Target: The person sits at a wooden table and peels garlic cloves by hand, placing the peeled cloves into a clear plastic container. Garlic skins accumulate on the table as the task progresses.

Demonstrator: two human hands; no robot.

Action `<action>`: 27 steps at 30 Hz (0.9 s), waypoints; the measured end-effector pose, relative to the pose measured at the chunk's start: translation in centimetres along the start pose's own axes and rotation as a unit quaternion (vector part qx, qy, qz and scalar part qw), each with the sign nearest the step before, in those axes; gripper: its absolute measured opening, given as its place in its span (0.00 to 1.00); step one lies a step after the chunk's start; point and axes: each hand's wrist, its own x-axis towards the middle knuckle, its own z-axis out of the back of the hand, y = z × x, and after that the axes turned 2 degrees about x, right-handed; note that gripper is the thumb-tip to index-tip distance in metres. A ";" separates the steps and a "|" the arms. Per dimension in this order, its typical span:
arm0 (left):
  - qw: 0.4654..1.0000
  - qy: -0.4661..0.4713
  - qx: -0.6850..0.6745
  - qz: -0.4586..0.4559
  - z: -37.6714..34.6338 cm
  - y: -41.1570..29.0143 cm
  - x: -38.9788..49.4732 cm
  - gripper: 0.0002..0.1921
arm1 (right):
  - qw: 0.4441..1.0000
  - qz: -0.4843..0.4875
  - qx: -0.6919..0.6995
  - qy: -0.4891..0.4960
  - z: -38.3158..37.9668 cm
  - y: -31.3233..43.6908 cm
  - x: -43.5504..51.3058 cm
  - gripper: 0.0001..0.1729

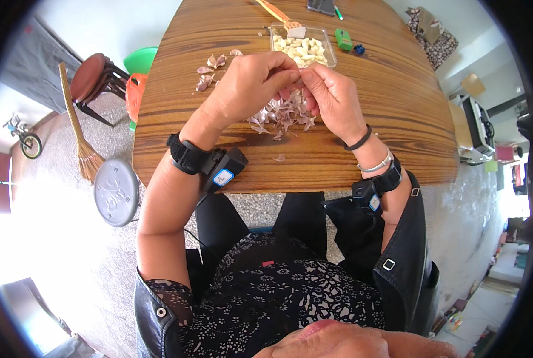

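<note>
My left hand [253, 87] and my right hand [333, 96] meet fingertip to fingertip above the wooden table [396, 112]. Thumbs and fingers of both pinch a small garlic clove, mostly hidden by the fingers. Beneath them lies a loose heap of purplish garlic skins [284, 114]. Just beyond the hands, a clear plastic container [332, 49] holds many peeled garlic cloves [304, 50]. Several unpeeled garlic cloves [210, 71] lie left of the container, partly behind my left hand.
An orange slotted spatula [275, 11] leans over the container's far rim. To the right are a green box [343, 39] and a small blue object [359, 49]. A phone [321, 6] and a green pen [338, 13] lie farther back. A grey stool [116, 192] stands off the table's left side.
</note>
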 end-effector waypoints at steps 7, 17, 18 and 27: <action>0.999 -0.035 0.029 -0.013 -0.9 -0.1 -0.1 0.10 | 0.993 -0.005 0.117 -0.015 -0.1 0.3 0.2 0.09; 0.986 -0.013 -0.118 0.113 -1.5 -0.3 0.2 0.13 | 0.991 0.010 0.120 -0.051 0.0 -0.1 0.6 0.04; 0.986 -0.009 -0.114 0.121 -1.5 -0.3 0.2 0.13 | 0.991 0.020 0.127 -0.050 0.0 -0.2 0.6 0.04; 0.988 -0.144 0.037 0.044 -0.7 0.4 0.2 0.08 | 0.985 -0.025 0.172 0.014 0.6 -0.4 0.6 0.04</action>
